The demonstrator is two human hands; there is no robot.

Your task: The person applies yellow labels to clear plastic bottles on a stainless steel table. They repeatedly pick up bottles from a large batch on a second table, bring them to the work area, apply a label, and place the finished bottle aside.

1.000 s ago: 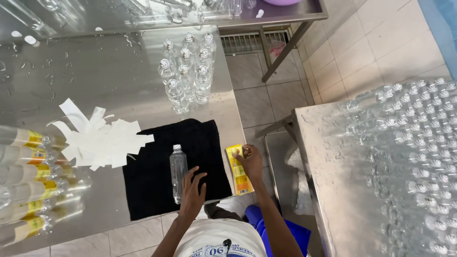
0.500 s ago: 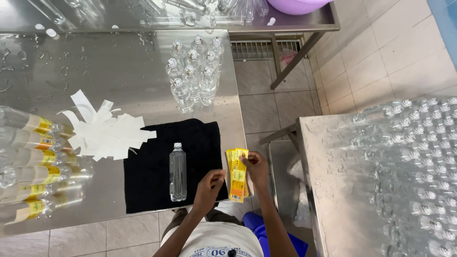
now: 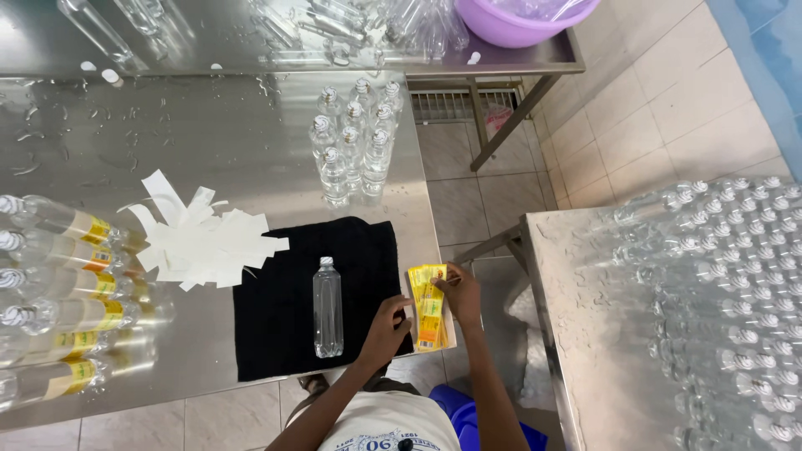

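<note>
Head view, looking straight down on a wet stainless-steel table [image 3: 251,167]: left hand [image 3: 386,330] rests at the right edge of a black rectangular cloth mat [image 3: 292,301], fingers curled and pinching the lower left edge of a stack of yellow-and-orange printed labels [image 3: 428,305]; right hand [image 3: 459,292] meets the same stack from the right side, fingertips pressed on its upper right edge. Label stack lies at the table's right border, just beside the mat, long side running away from the person. One clear plastic bottle with a white cap [image 3: 327,307] lies flat on the middle of the mat, cap pointing away, unlabelled, just left of the left hand and not touched by it. Left of the mat, a loose heap of white paper backing strips [image 3: 205,242]. Along the left edge, a row of clear bottles with yellow labels [image 3: 58,292] lying on their sides. Beyond the mat, a cluster of upright unlabelled capped bottles [image 3: 355,138]. Far edge holds a purple plastic basin [image 3: 535,21]. Second steel table [image 3: 601,351] to the right carries a dense mass of capped clear bottles [image 3: 727,292], well apart from both hands
</note>
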